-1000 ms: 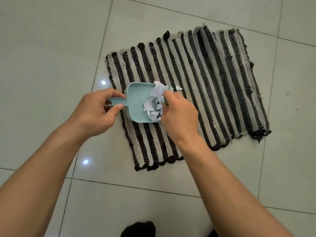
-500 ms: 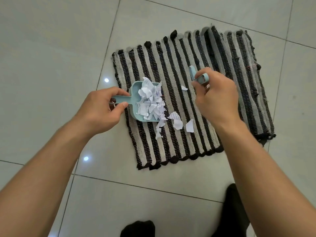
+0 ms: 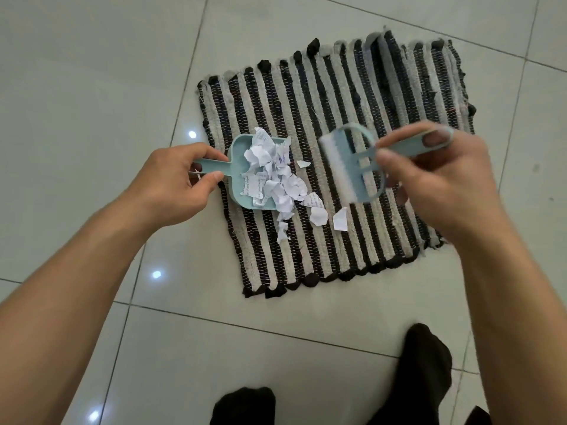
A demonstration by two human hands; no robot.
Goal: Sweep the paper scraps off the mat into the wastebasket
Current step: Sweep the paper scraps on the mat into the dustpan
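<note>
My left hand (image 3: 181, 182) pinched the dustpan (image 3: 242, 170) handle; right hand (image 3: 435, 179) clamped the brush (image 3: 346, 167) handle. Paper scraps (image 3: 276, 176) were heaped in the dustpan, with roughly 4 on the mat (image 3: 352, 96) beside its lip. They looked featherlight and flimsy, so I'd sweep rather than pinch them.

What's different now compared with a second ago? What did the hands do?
The right hand drew away from the dustpan and now holds a small brush raised over the mat. Some paper scraps have spilled from the pan's mouth onto the mat. The left hand still grips the dustpan handle, and the pan stays on the mat's left side.
</note>
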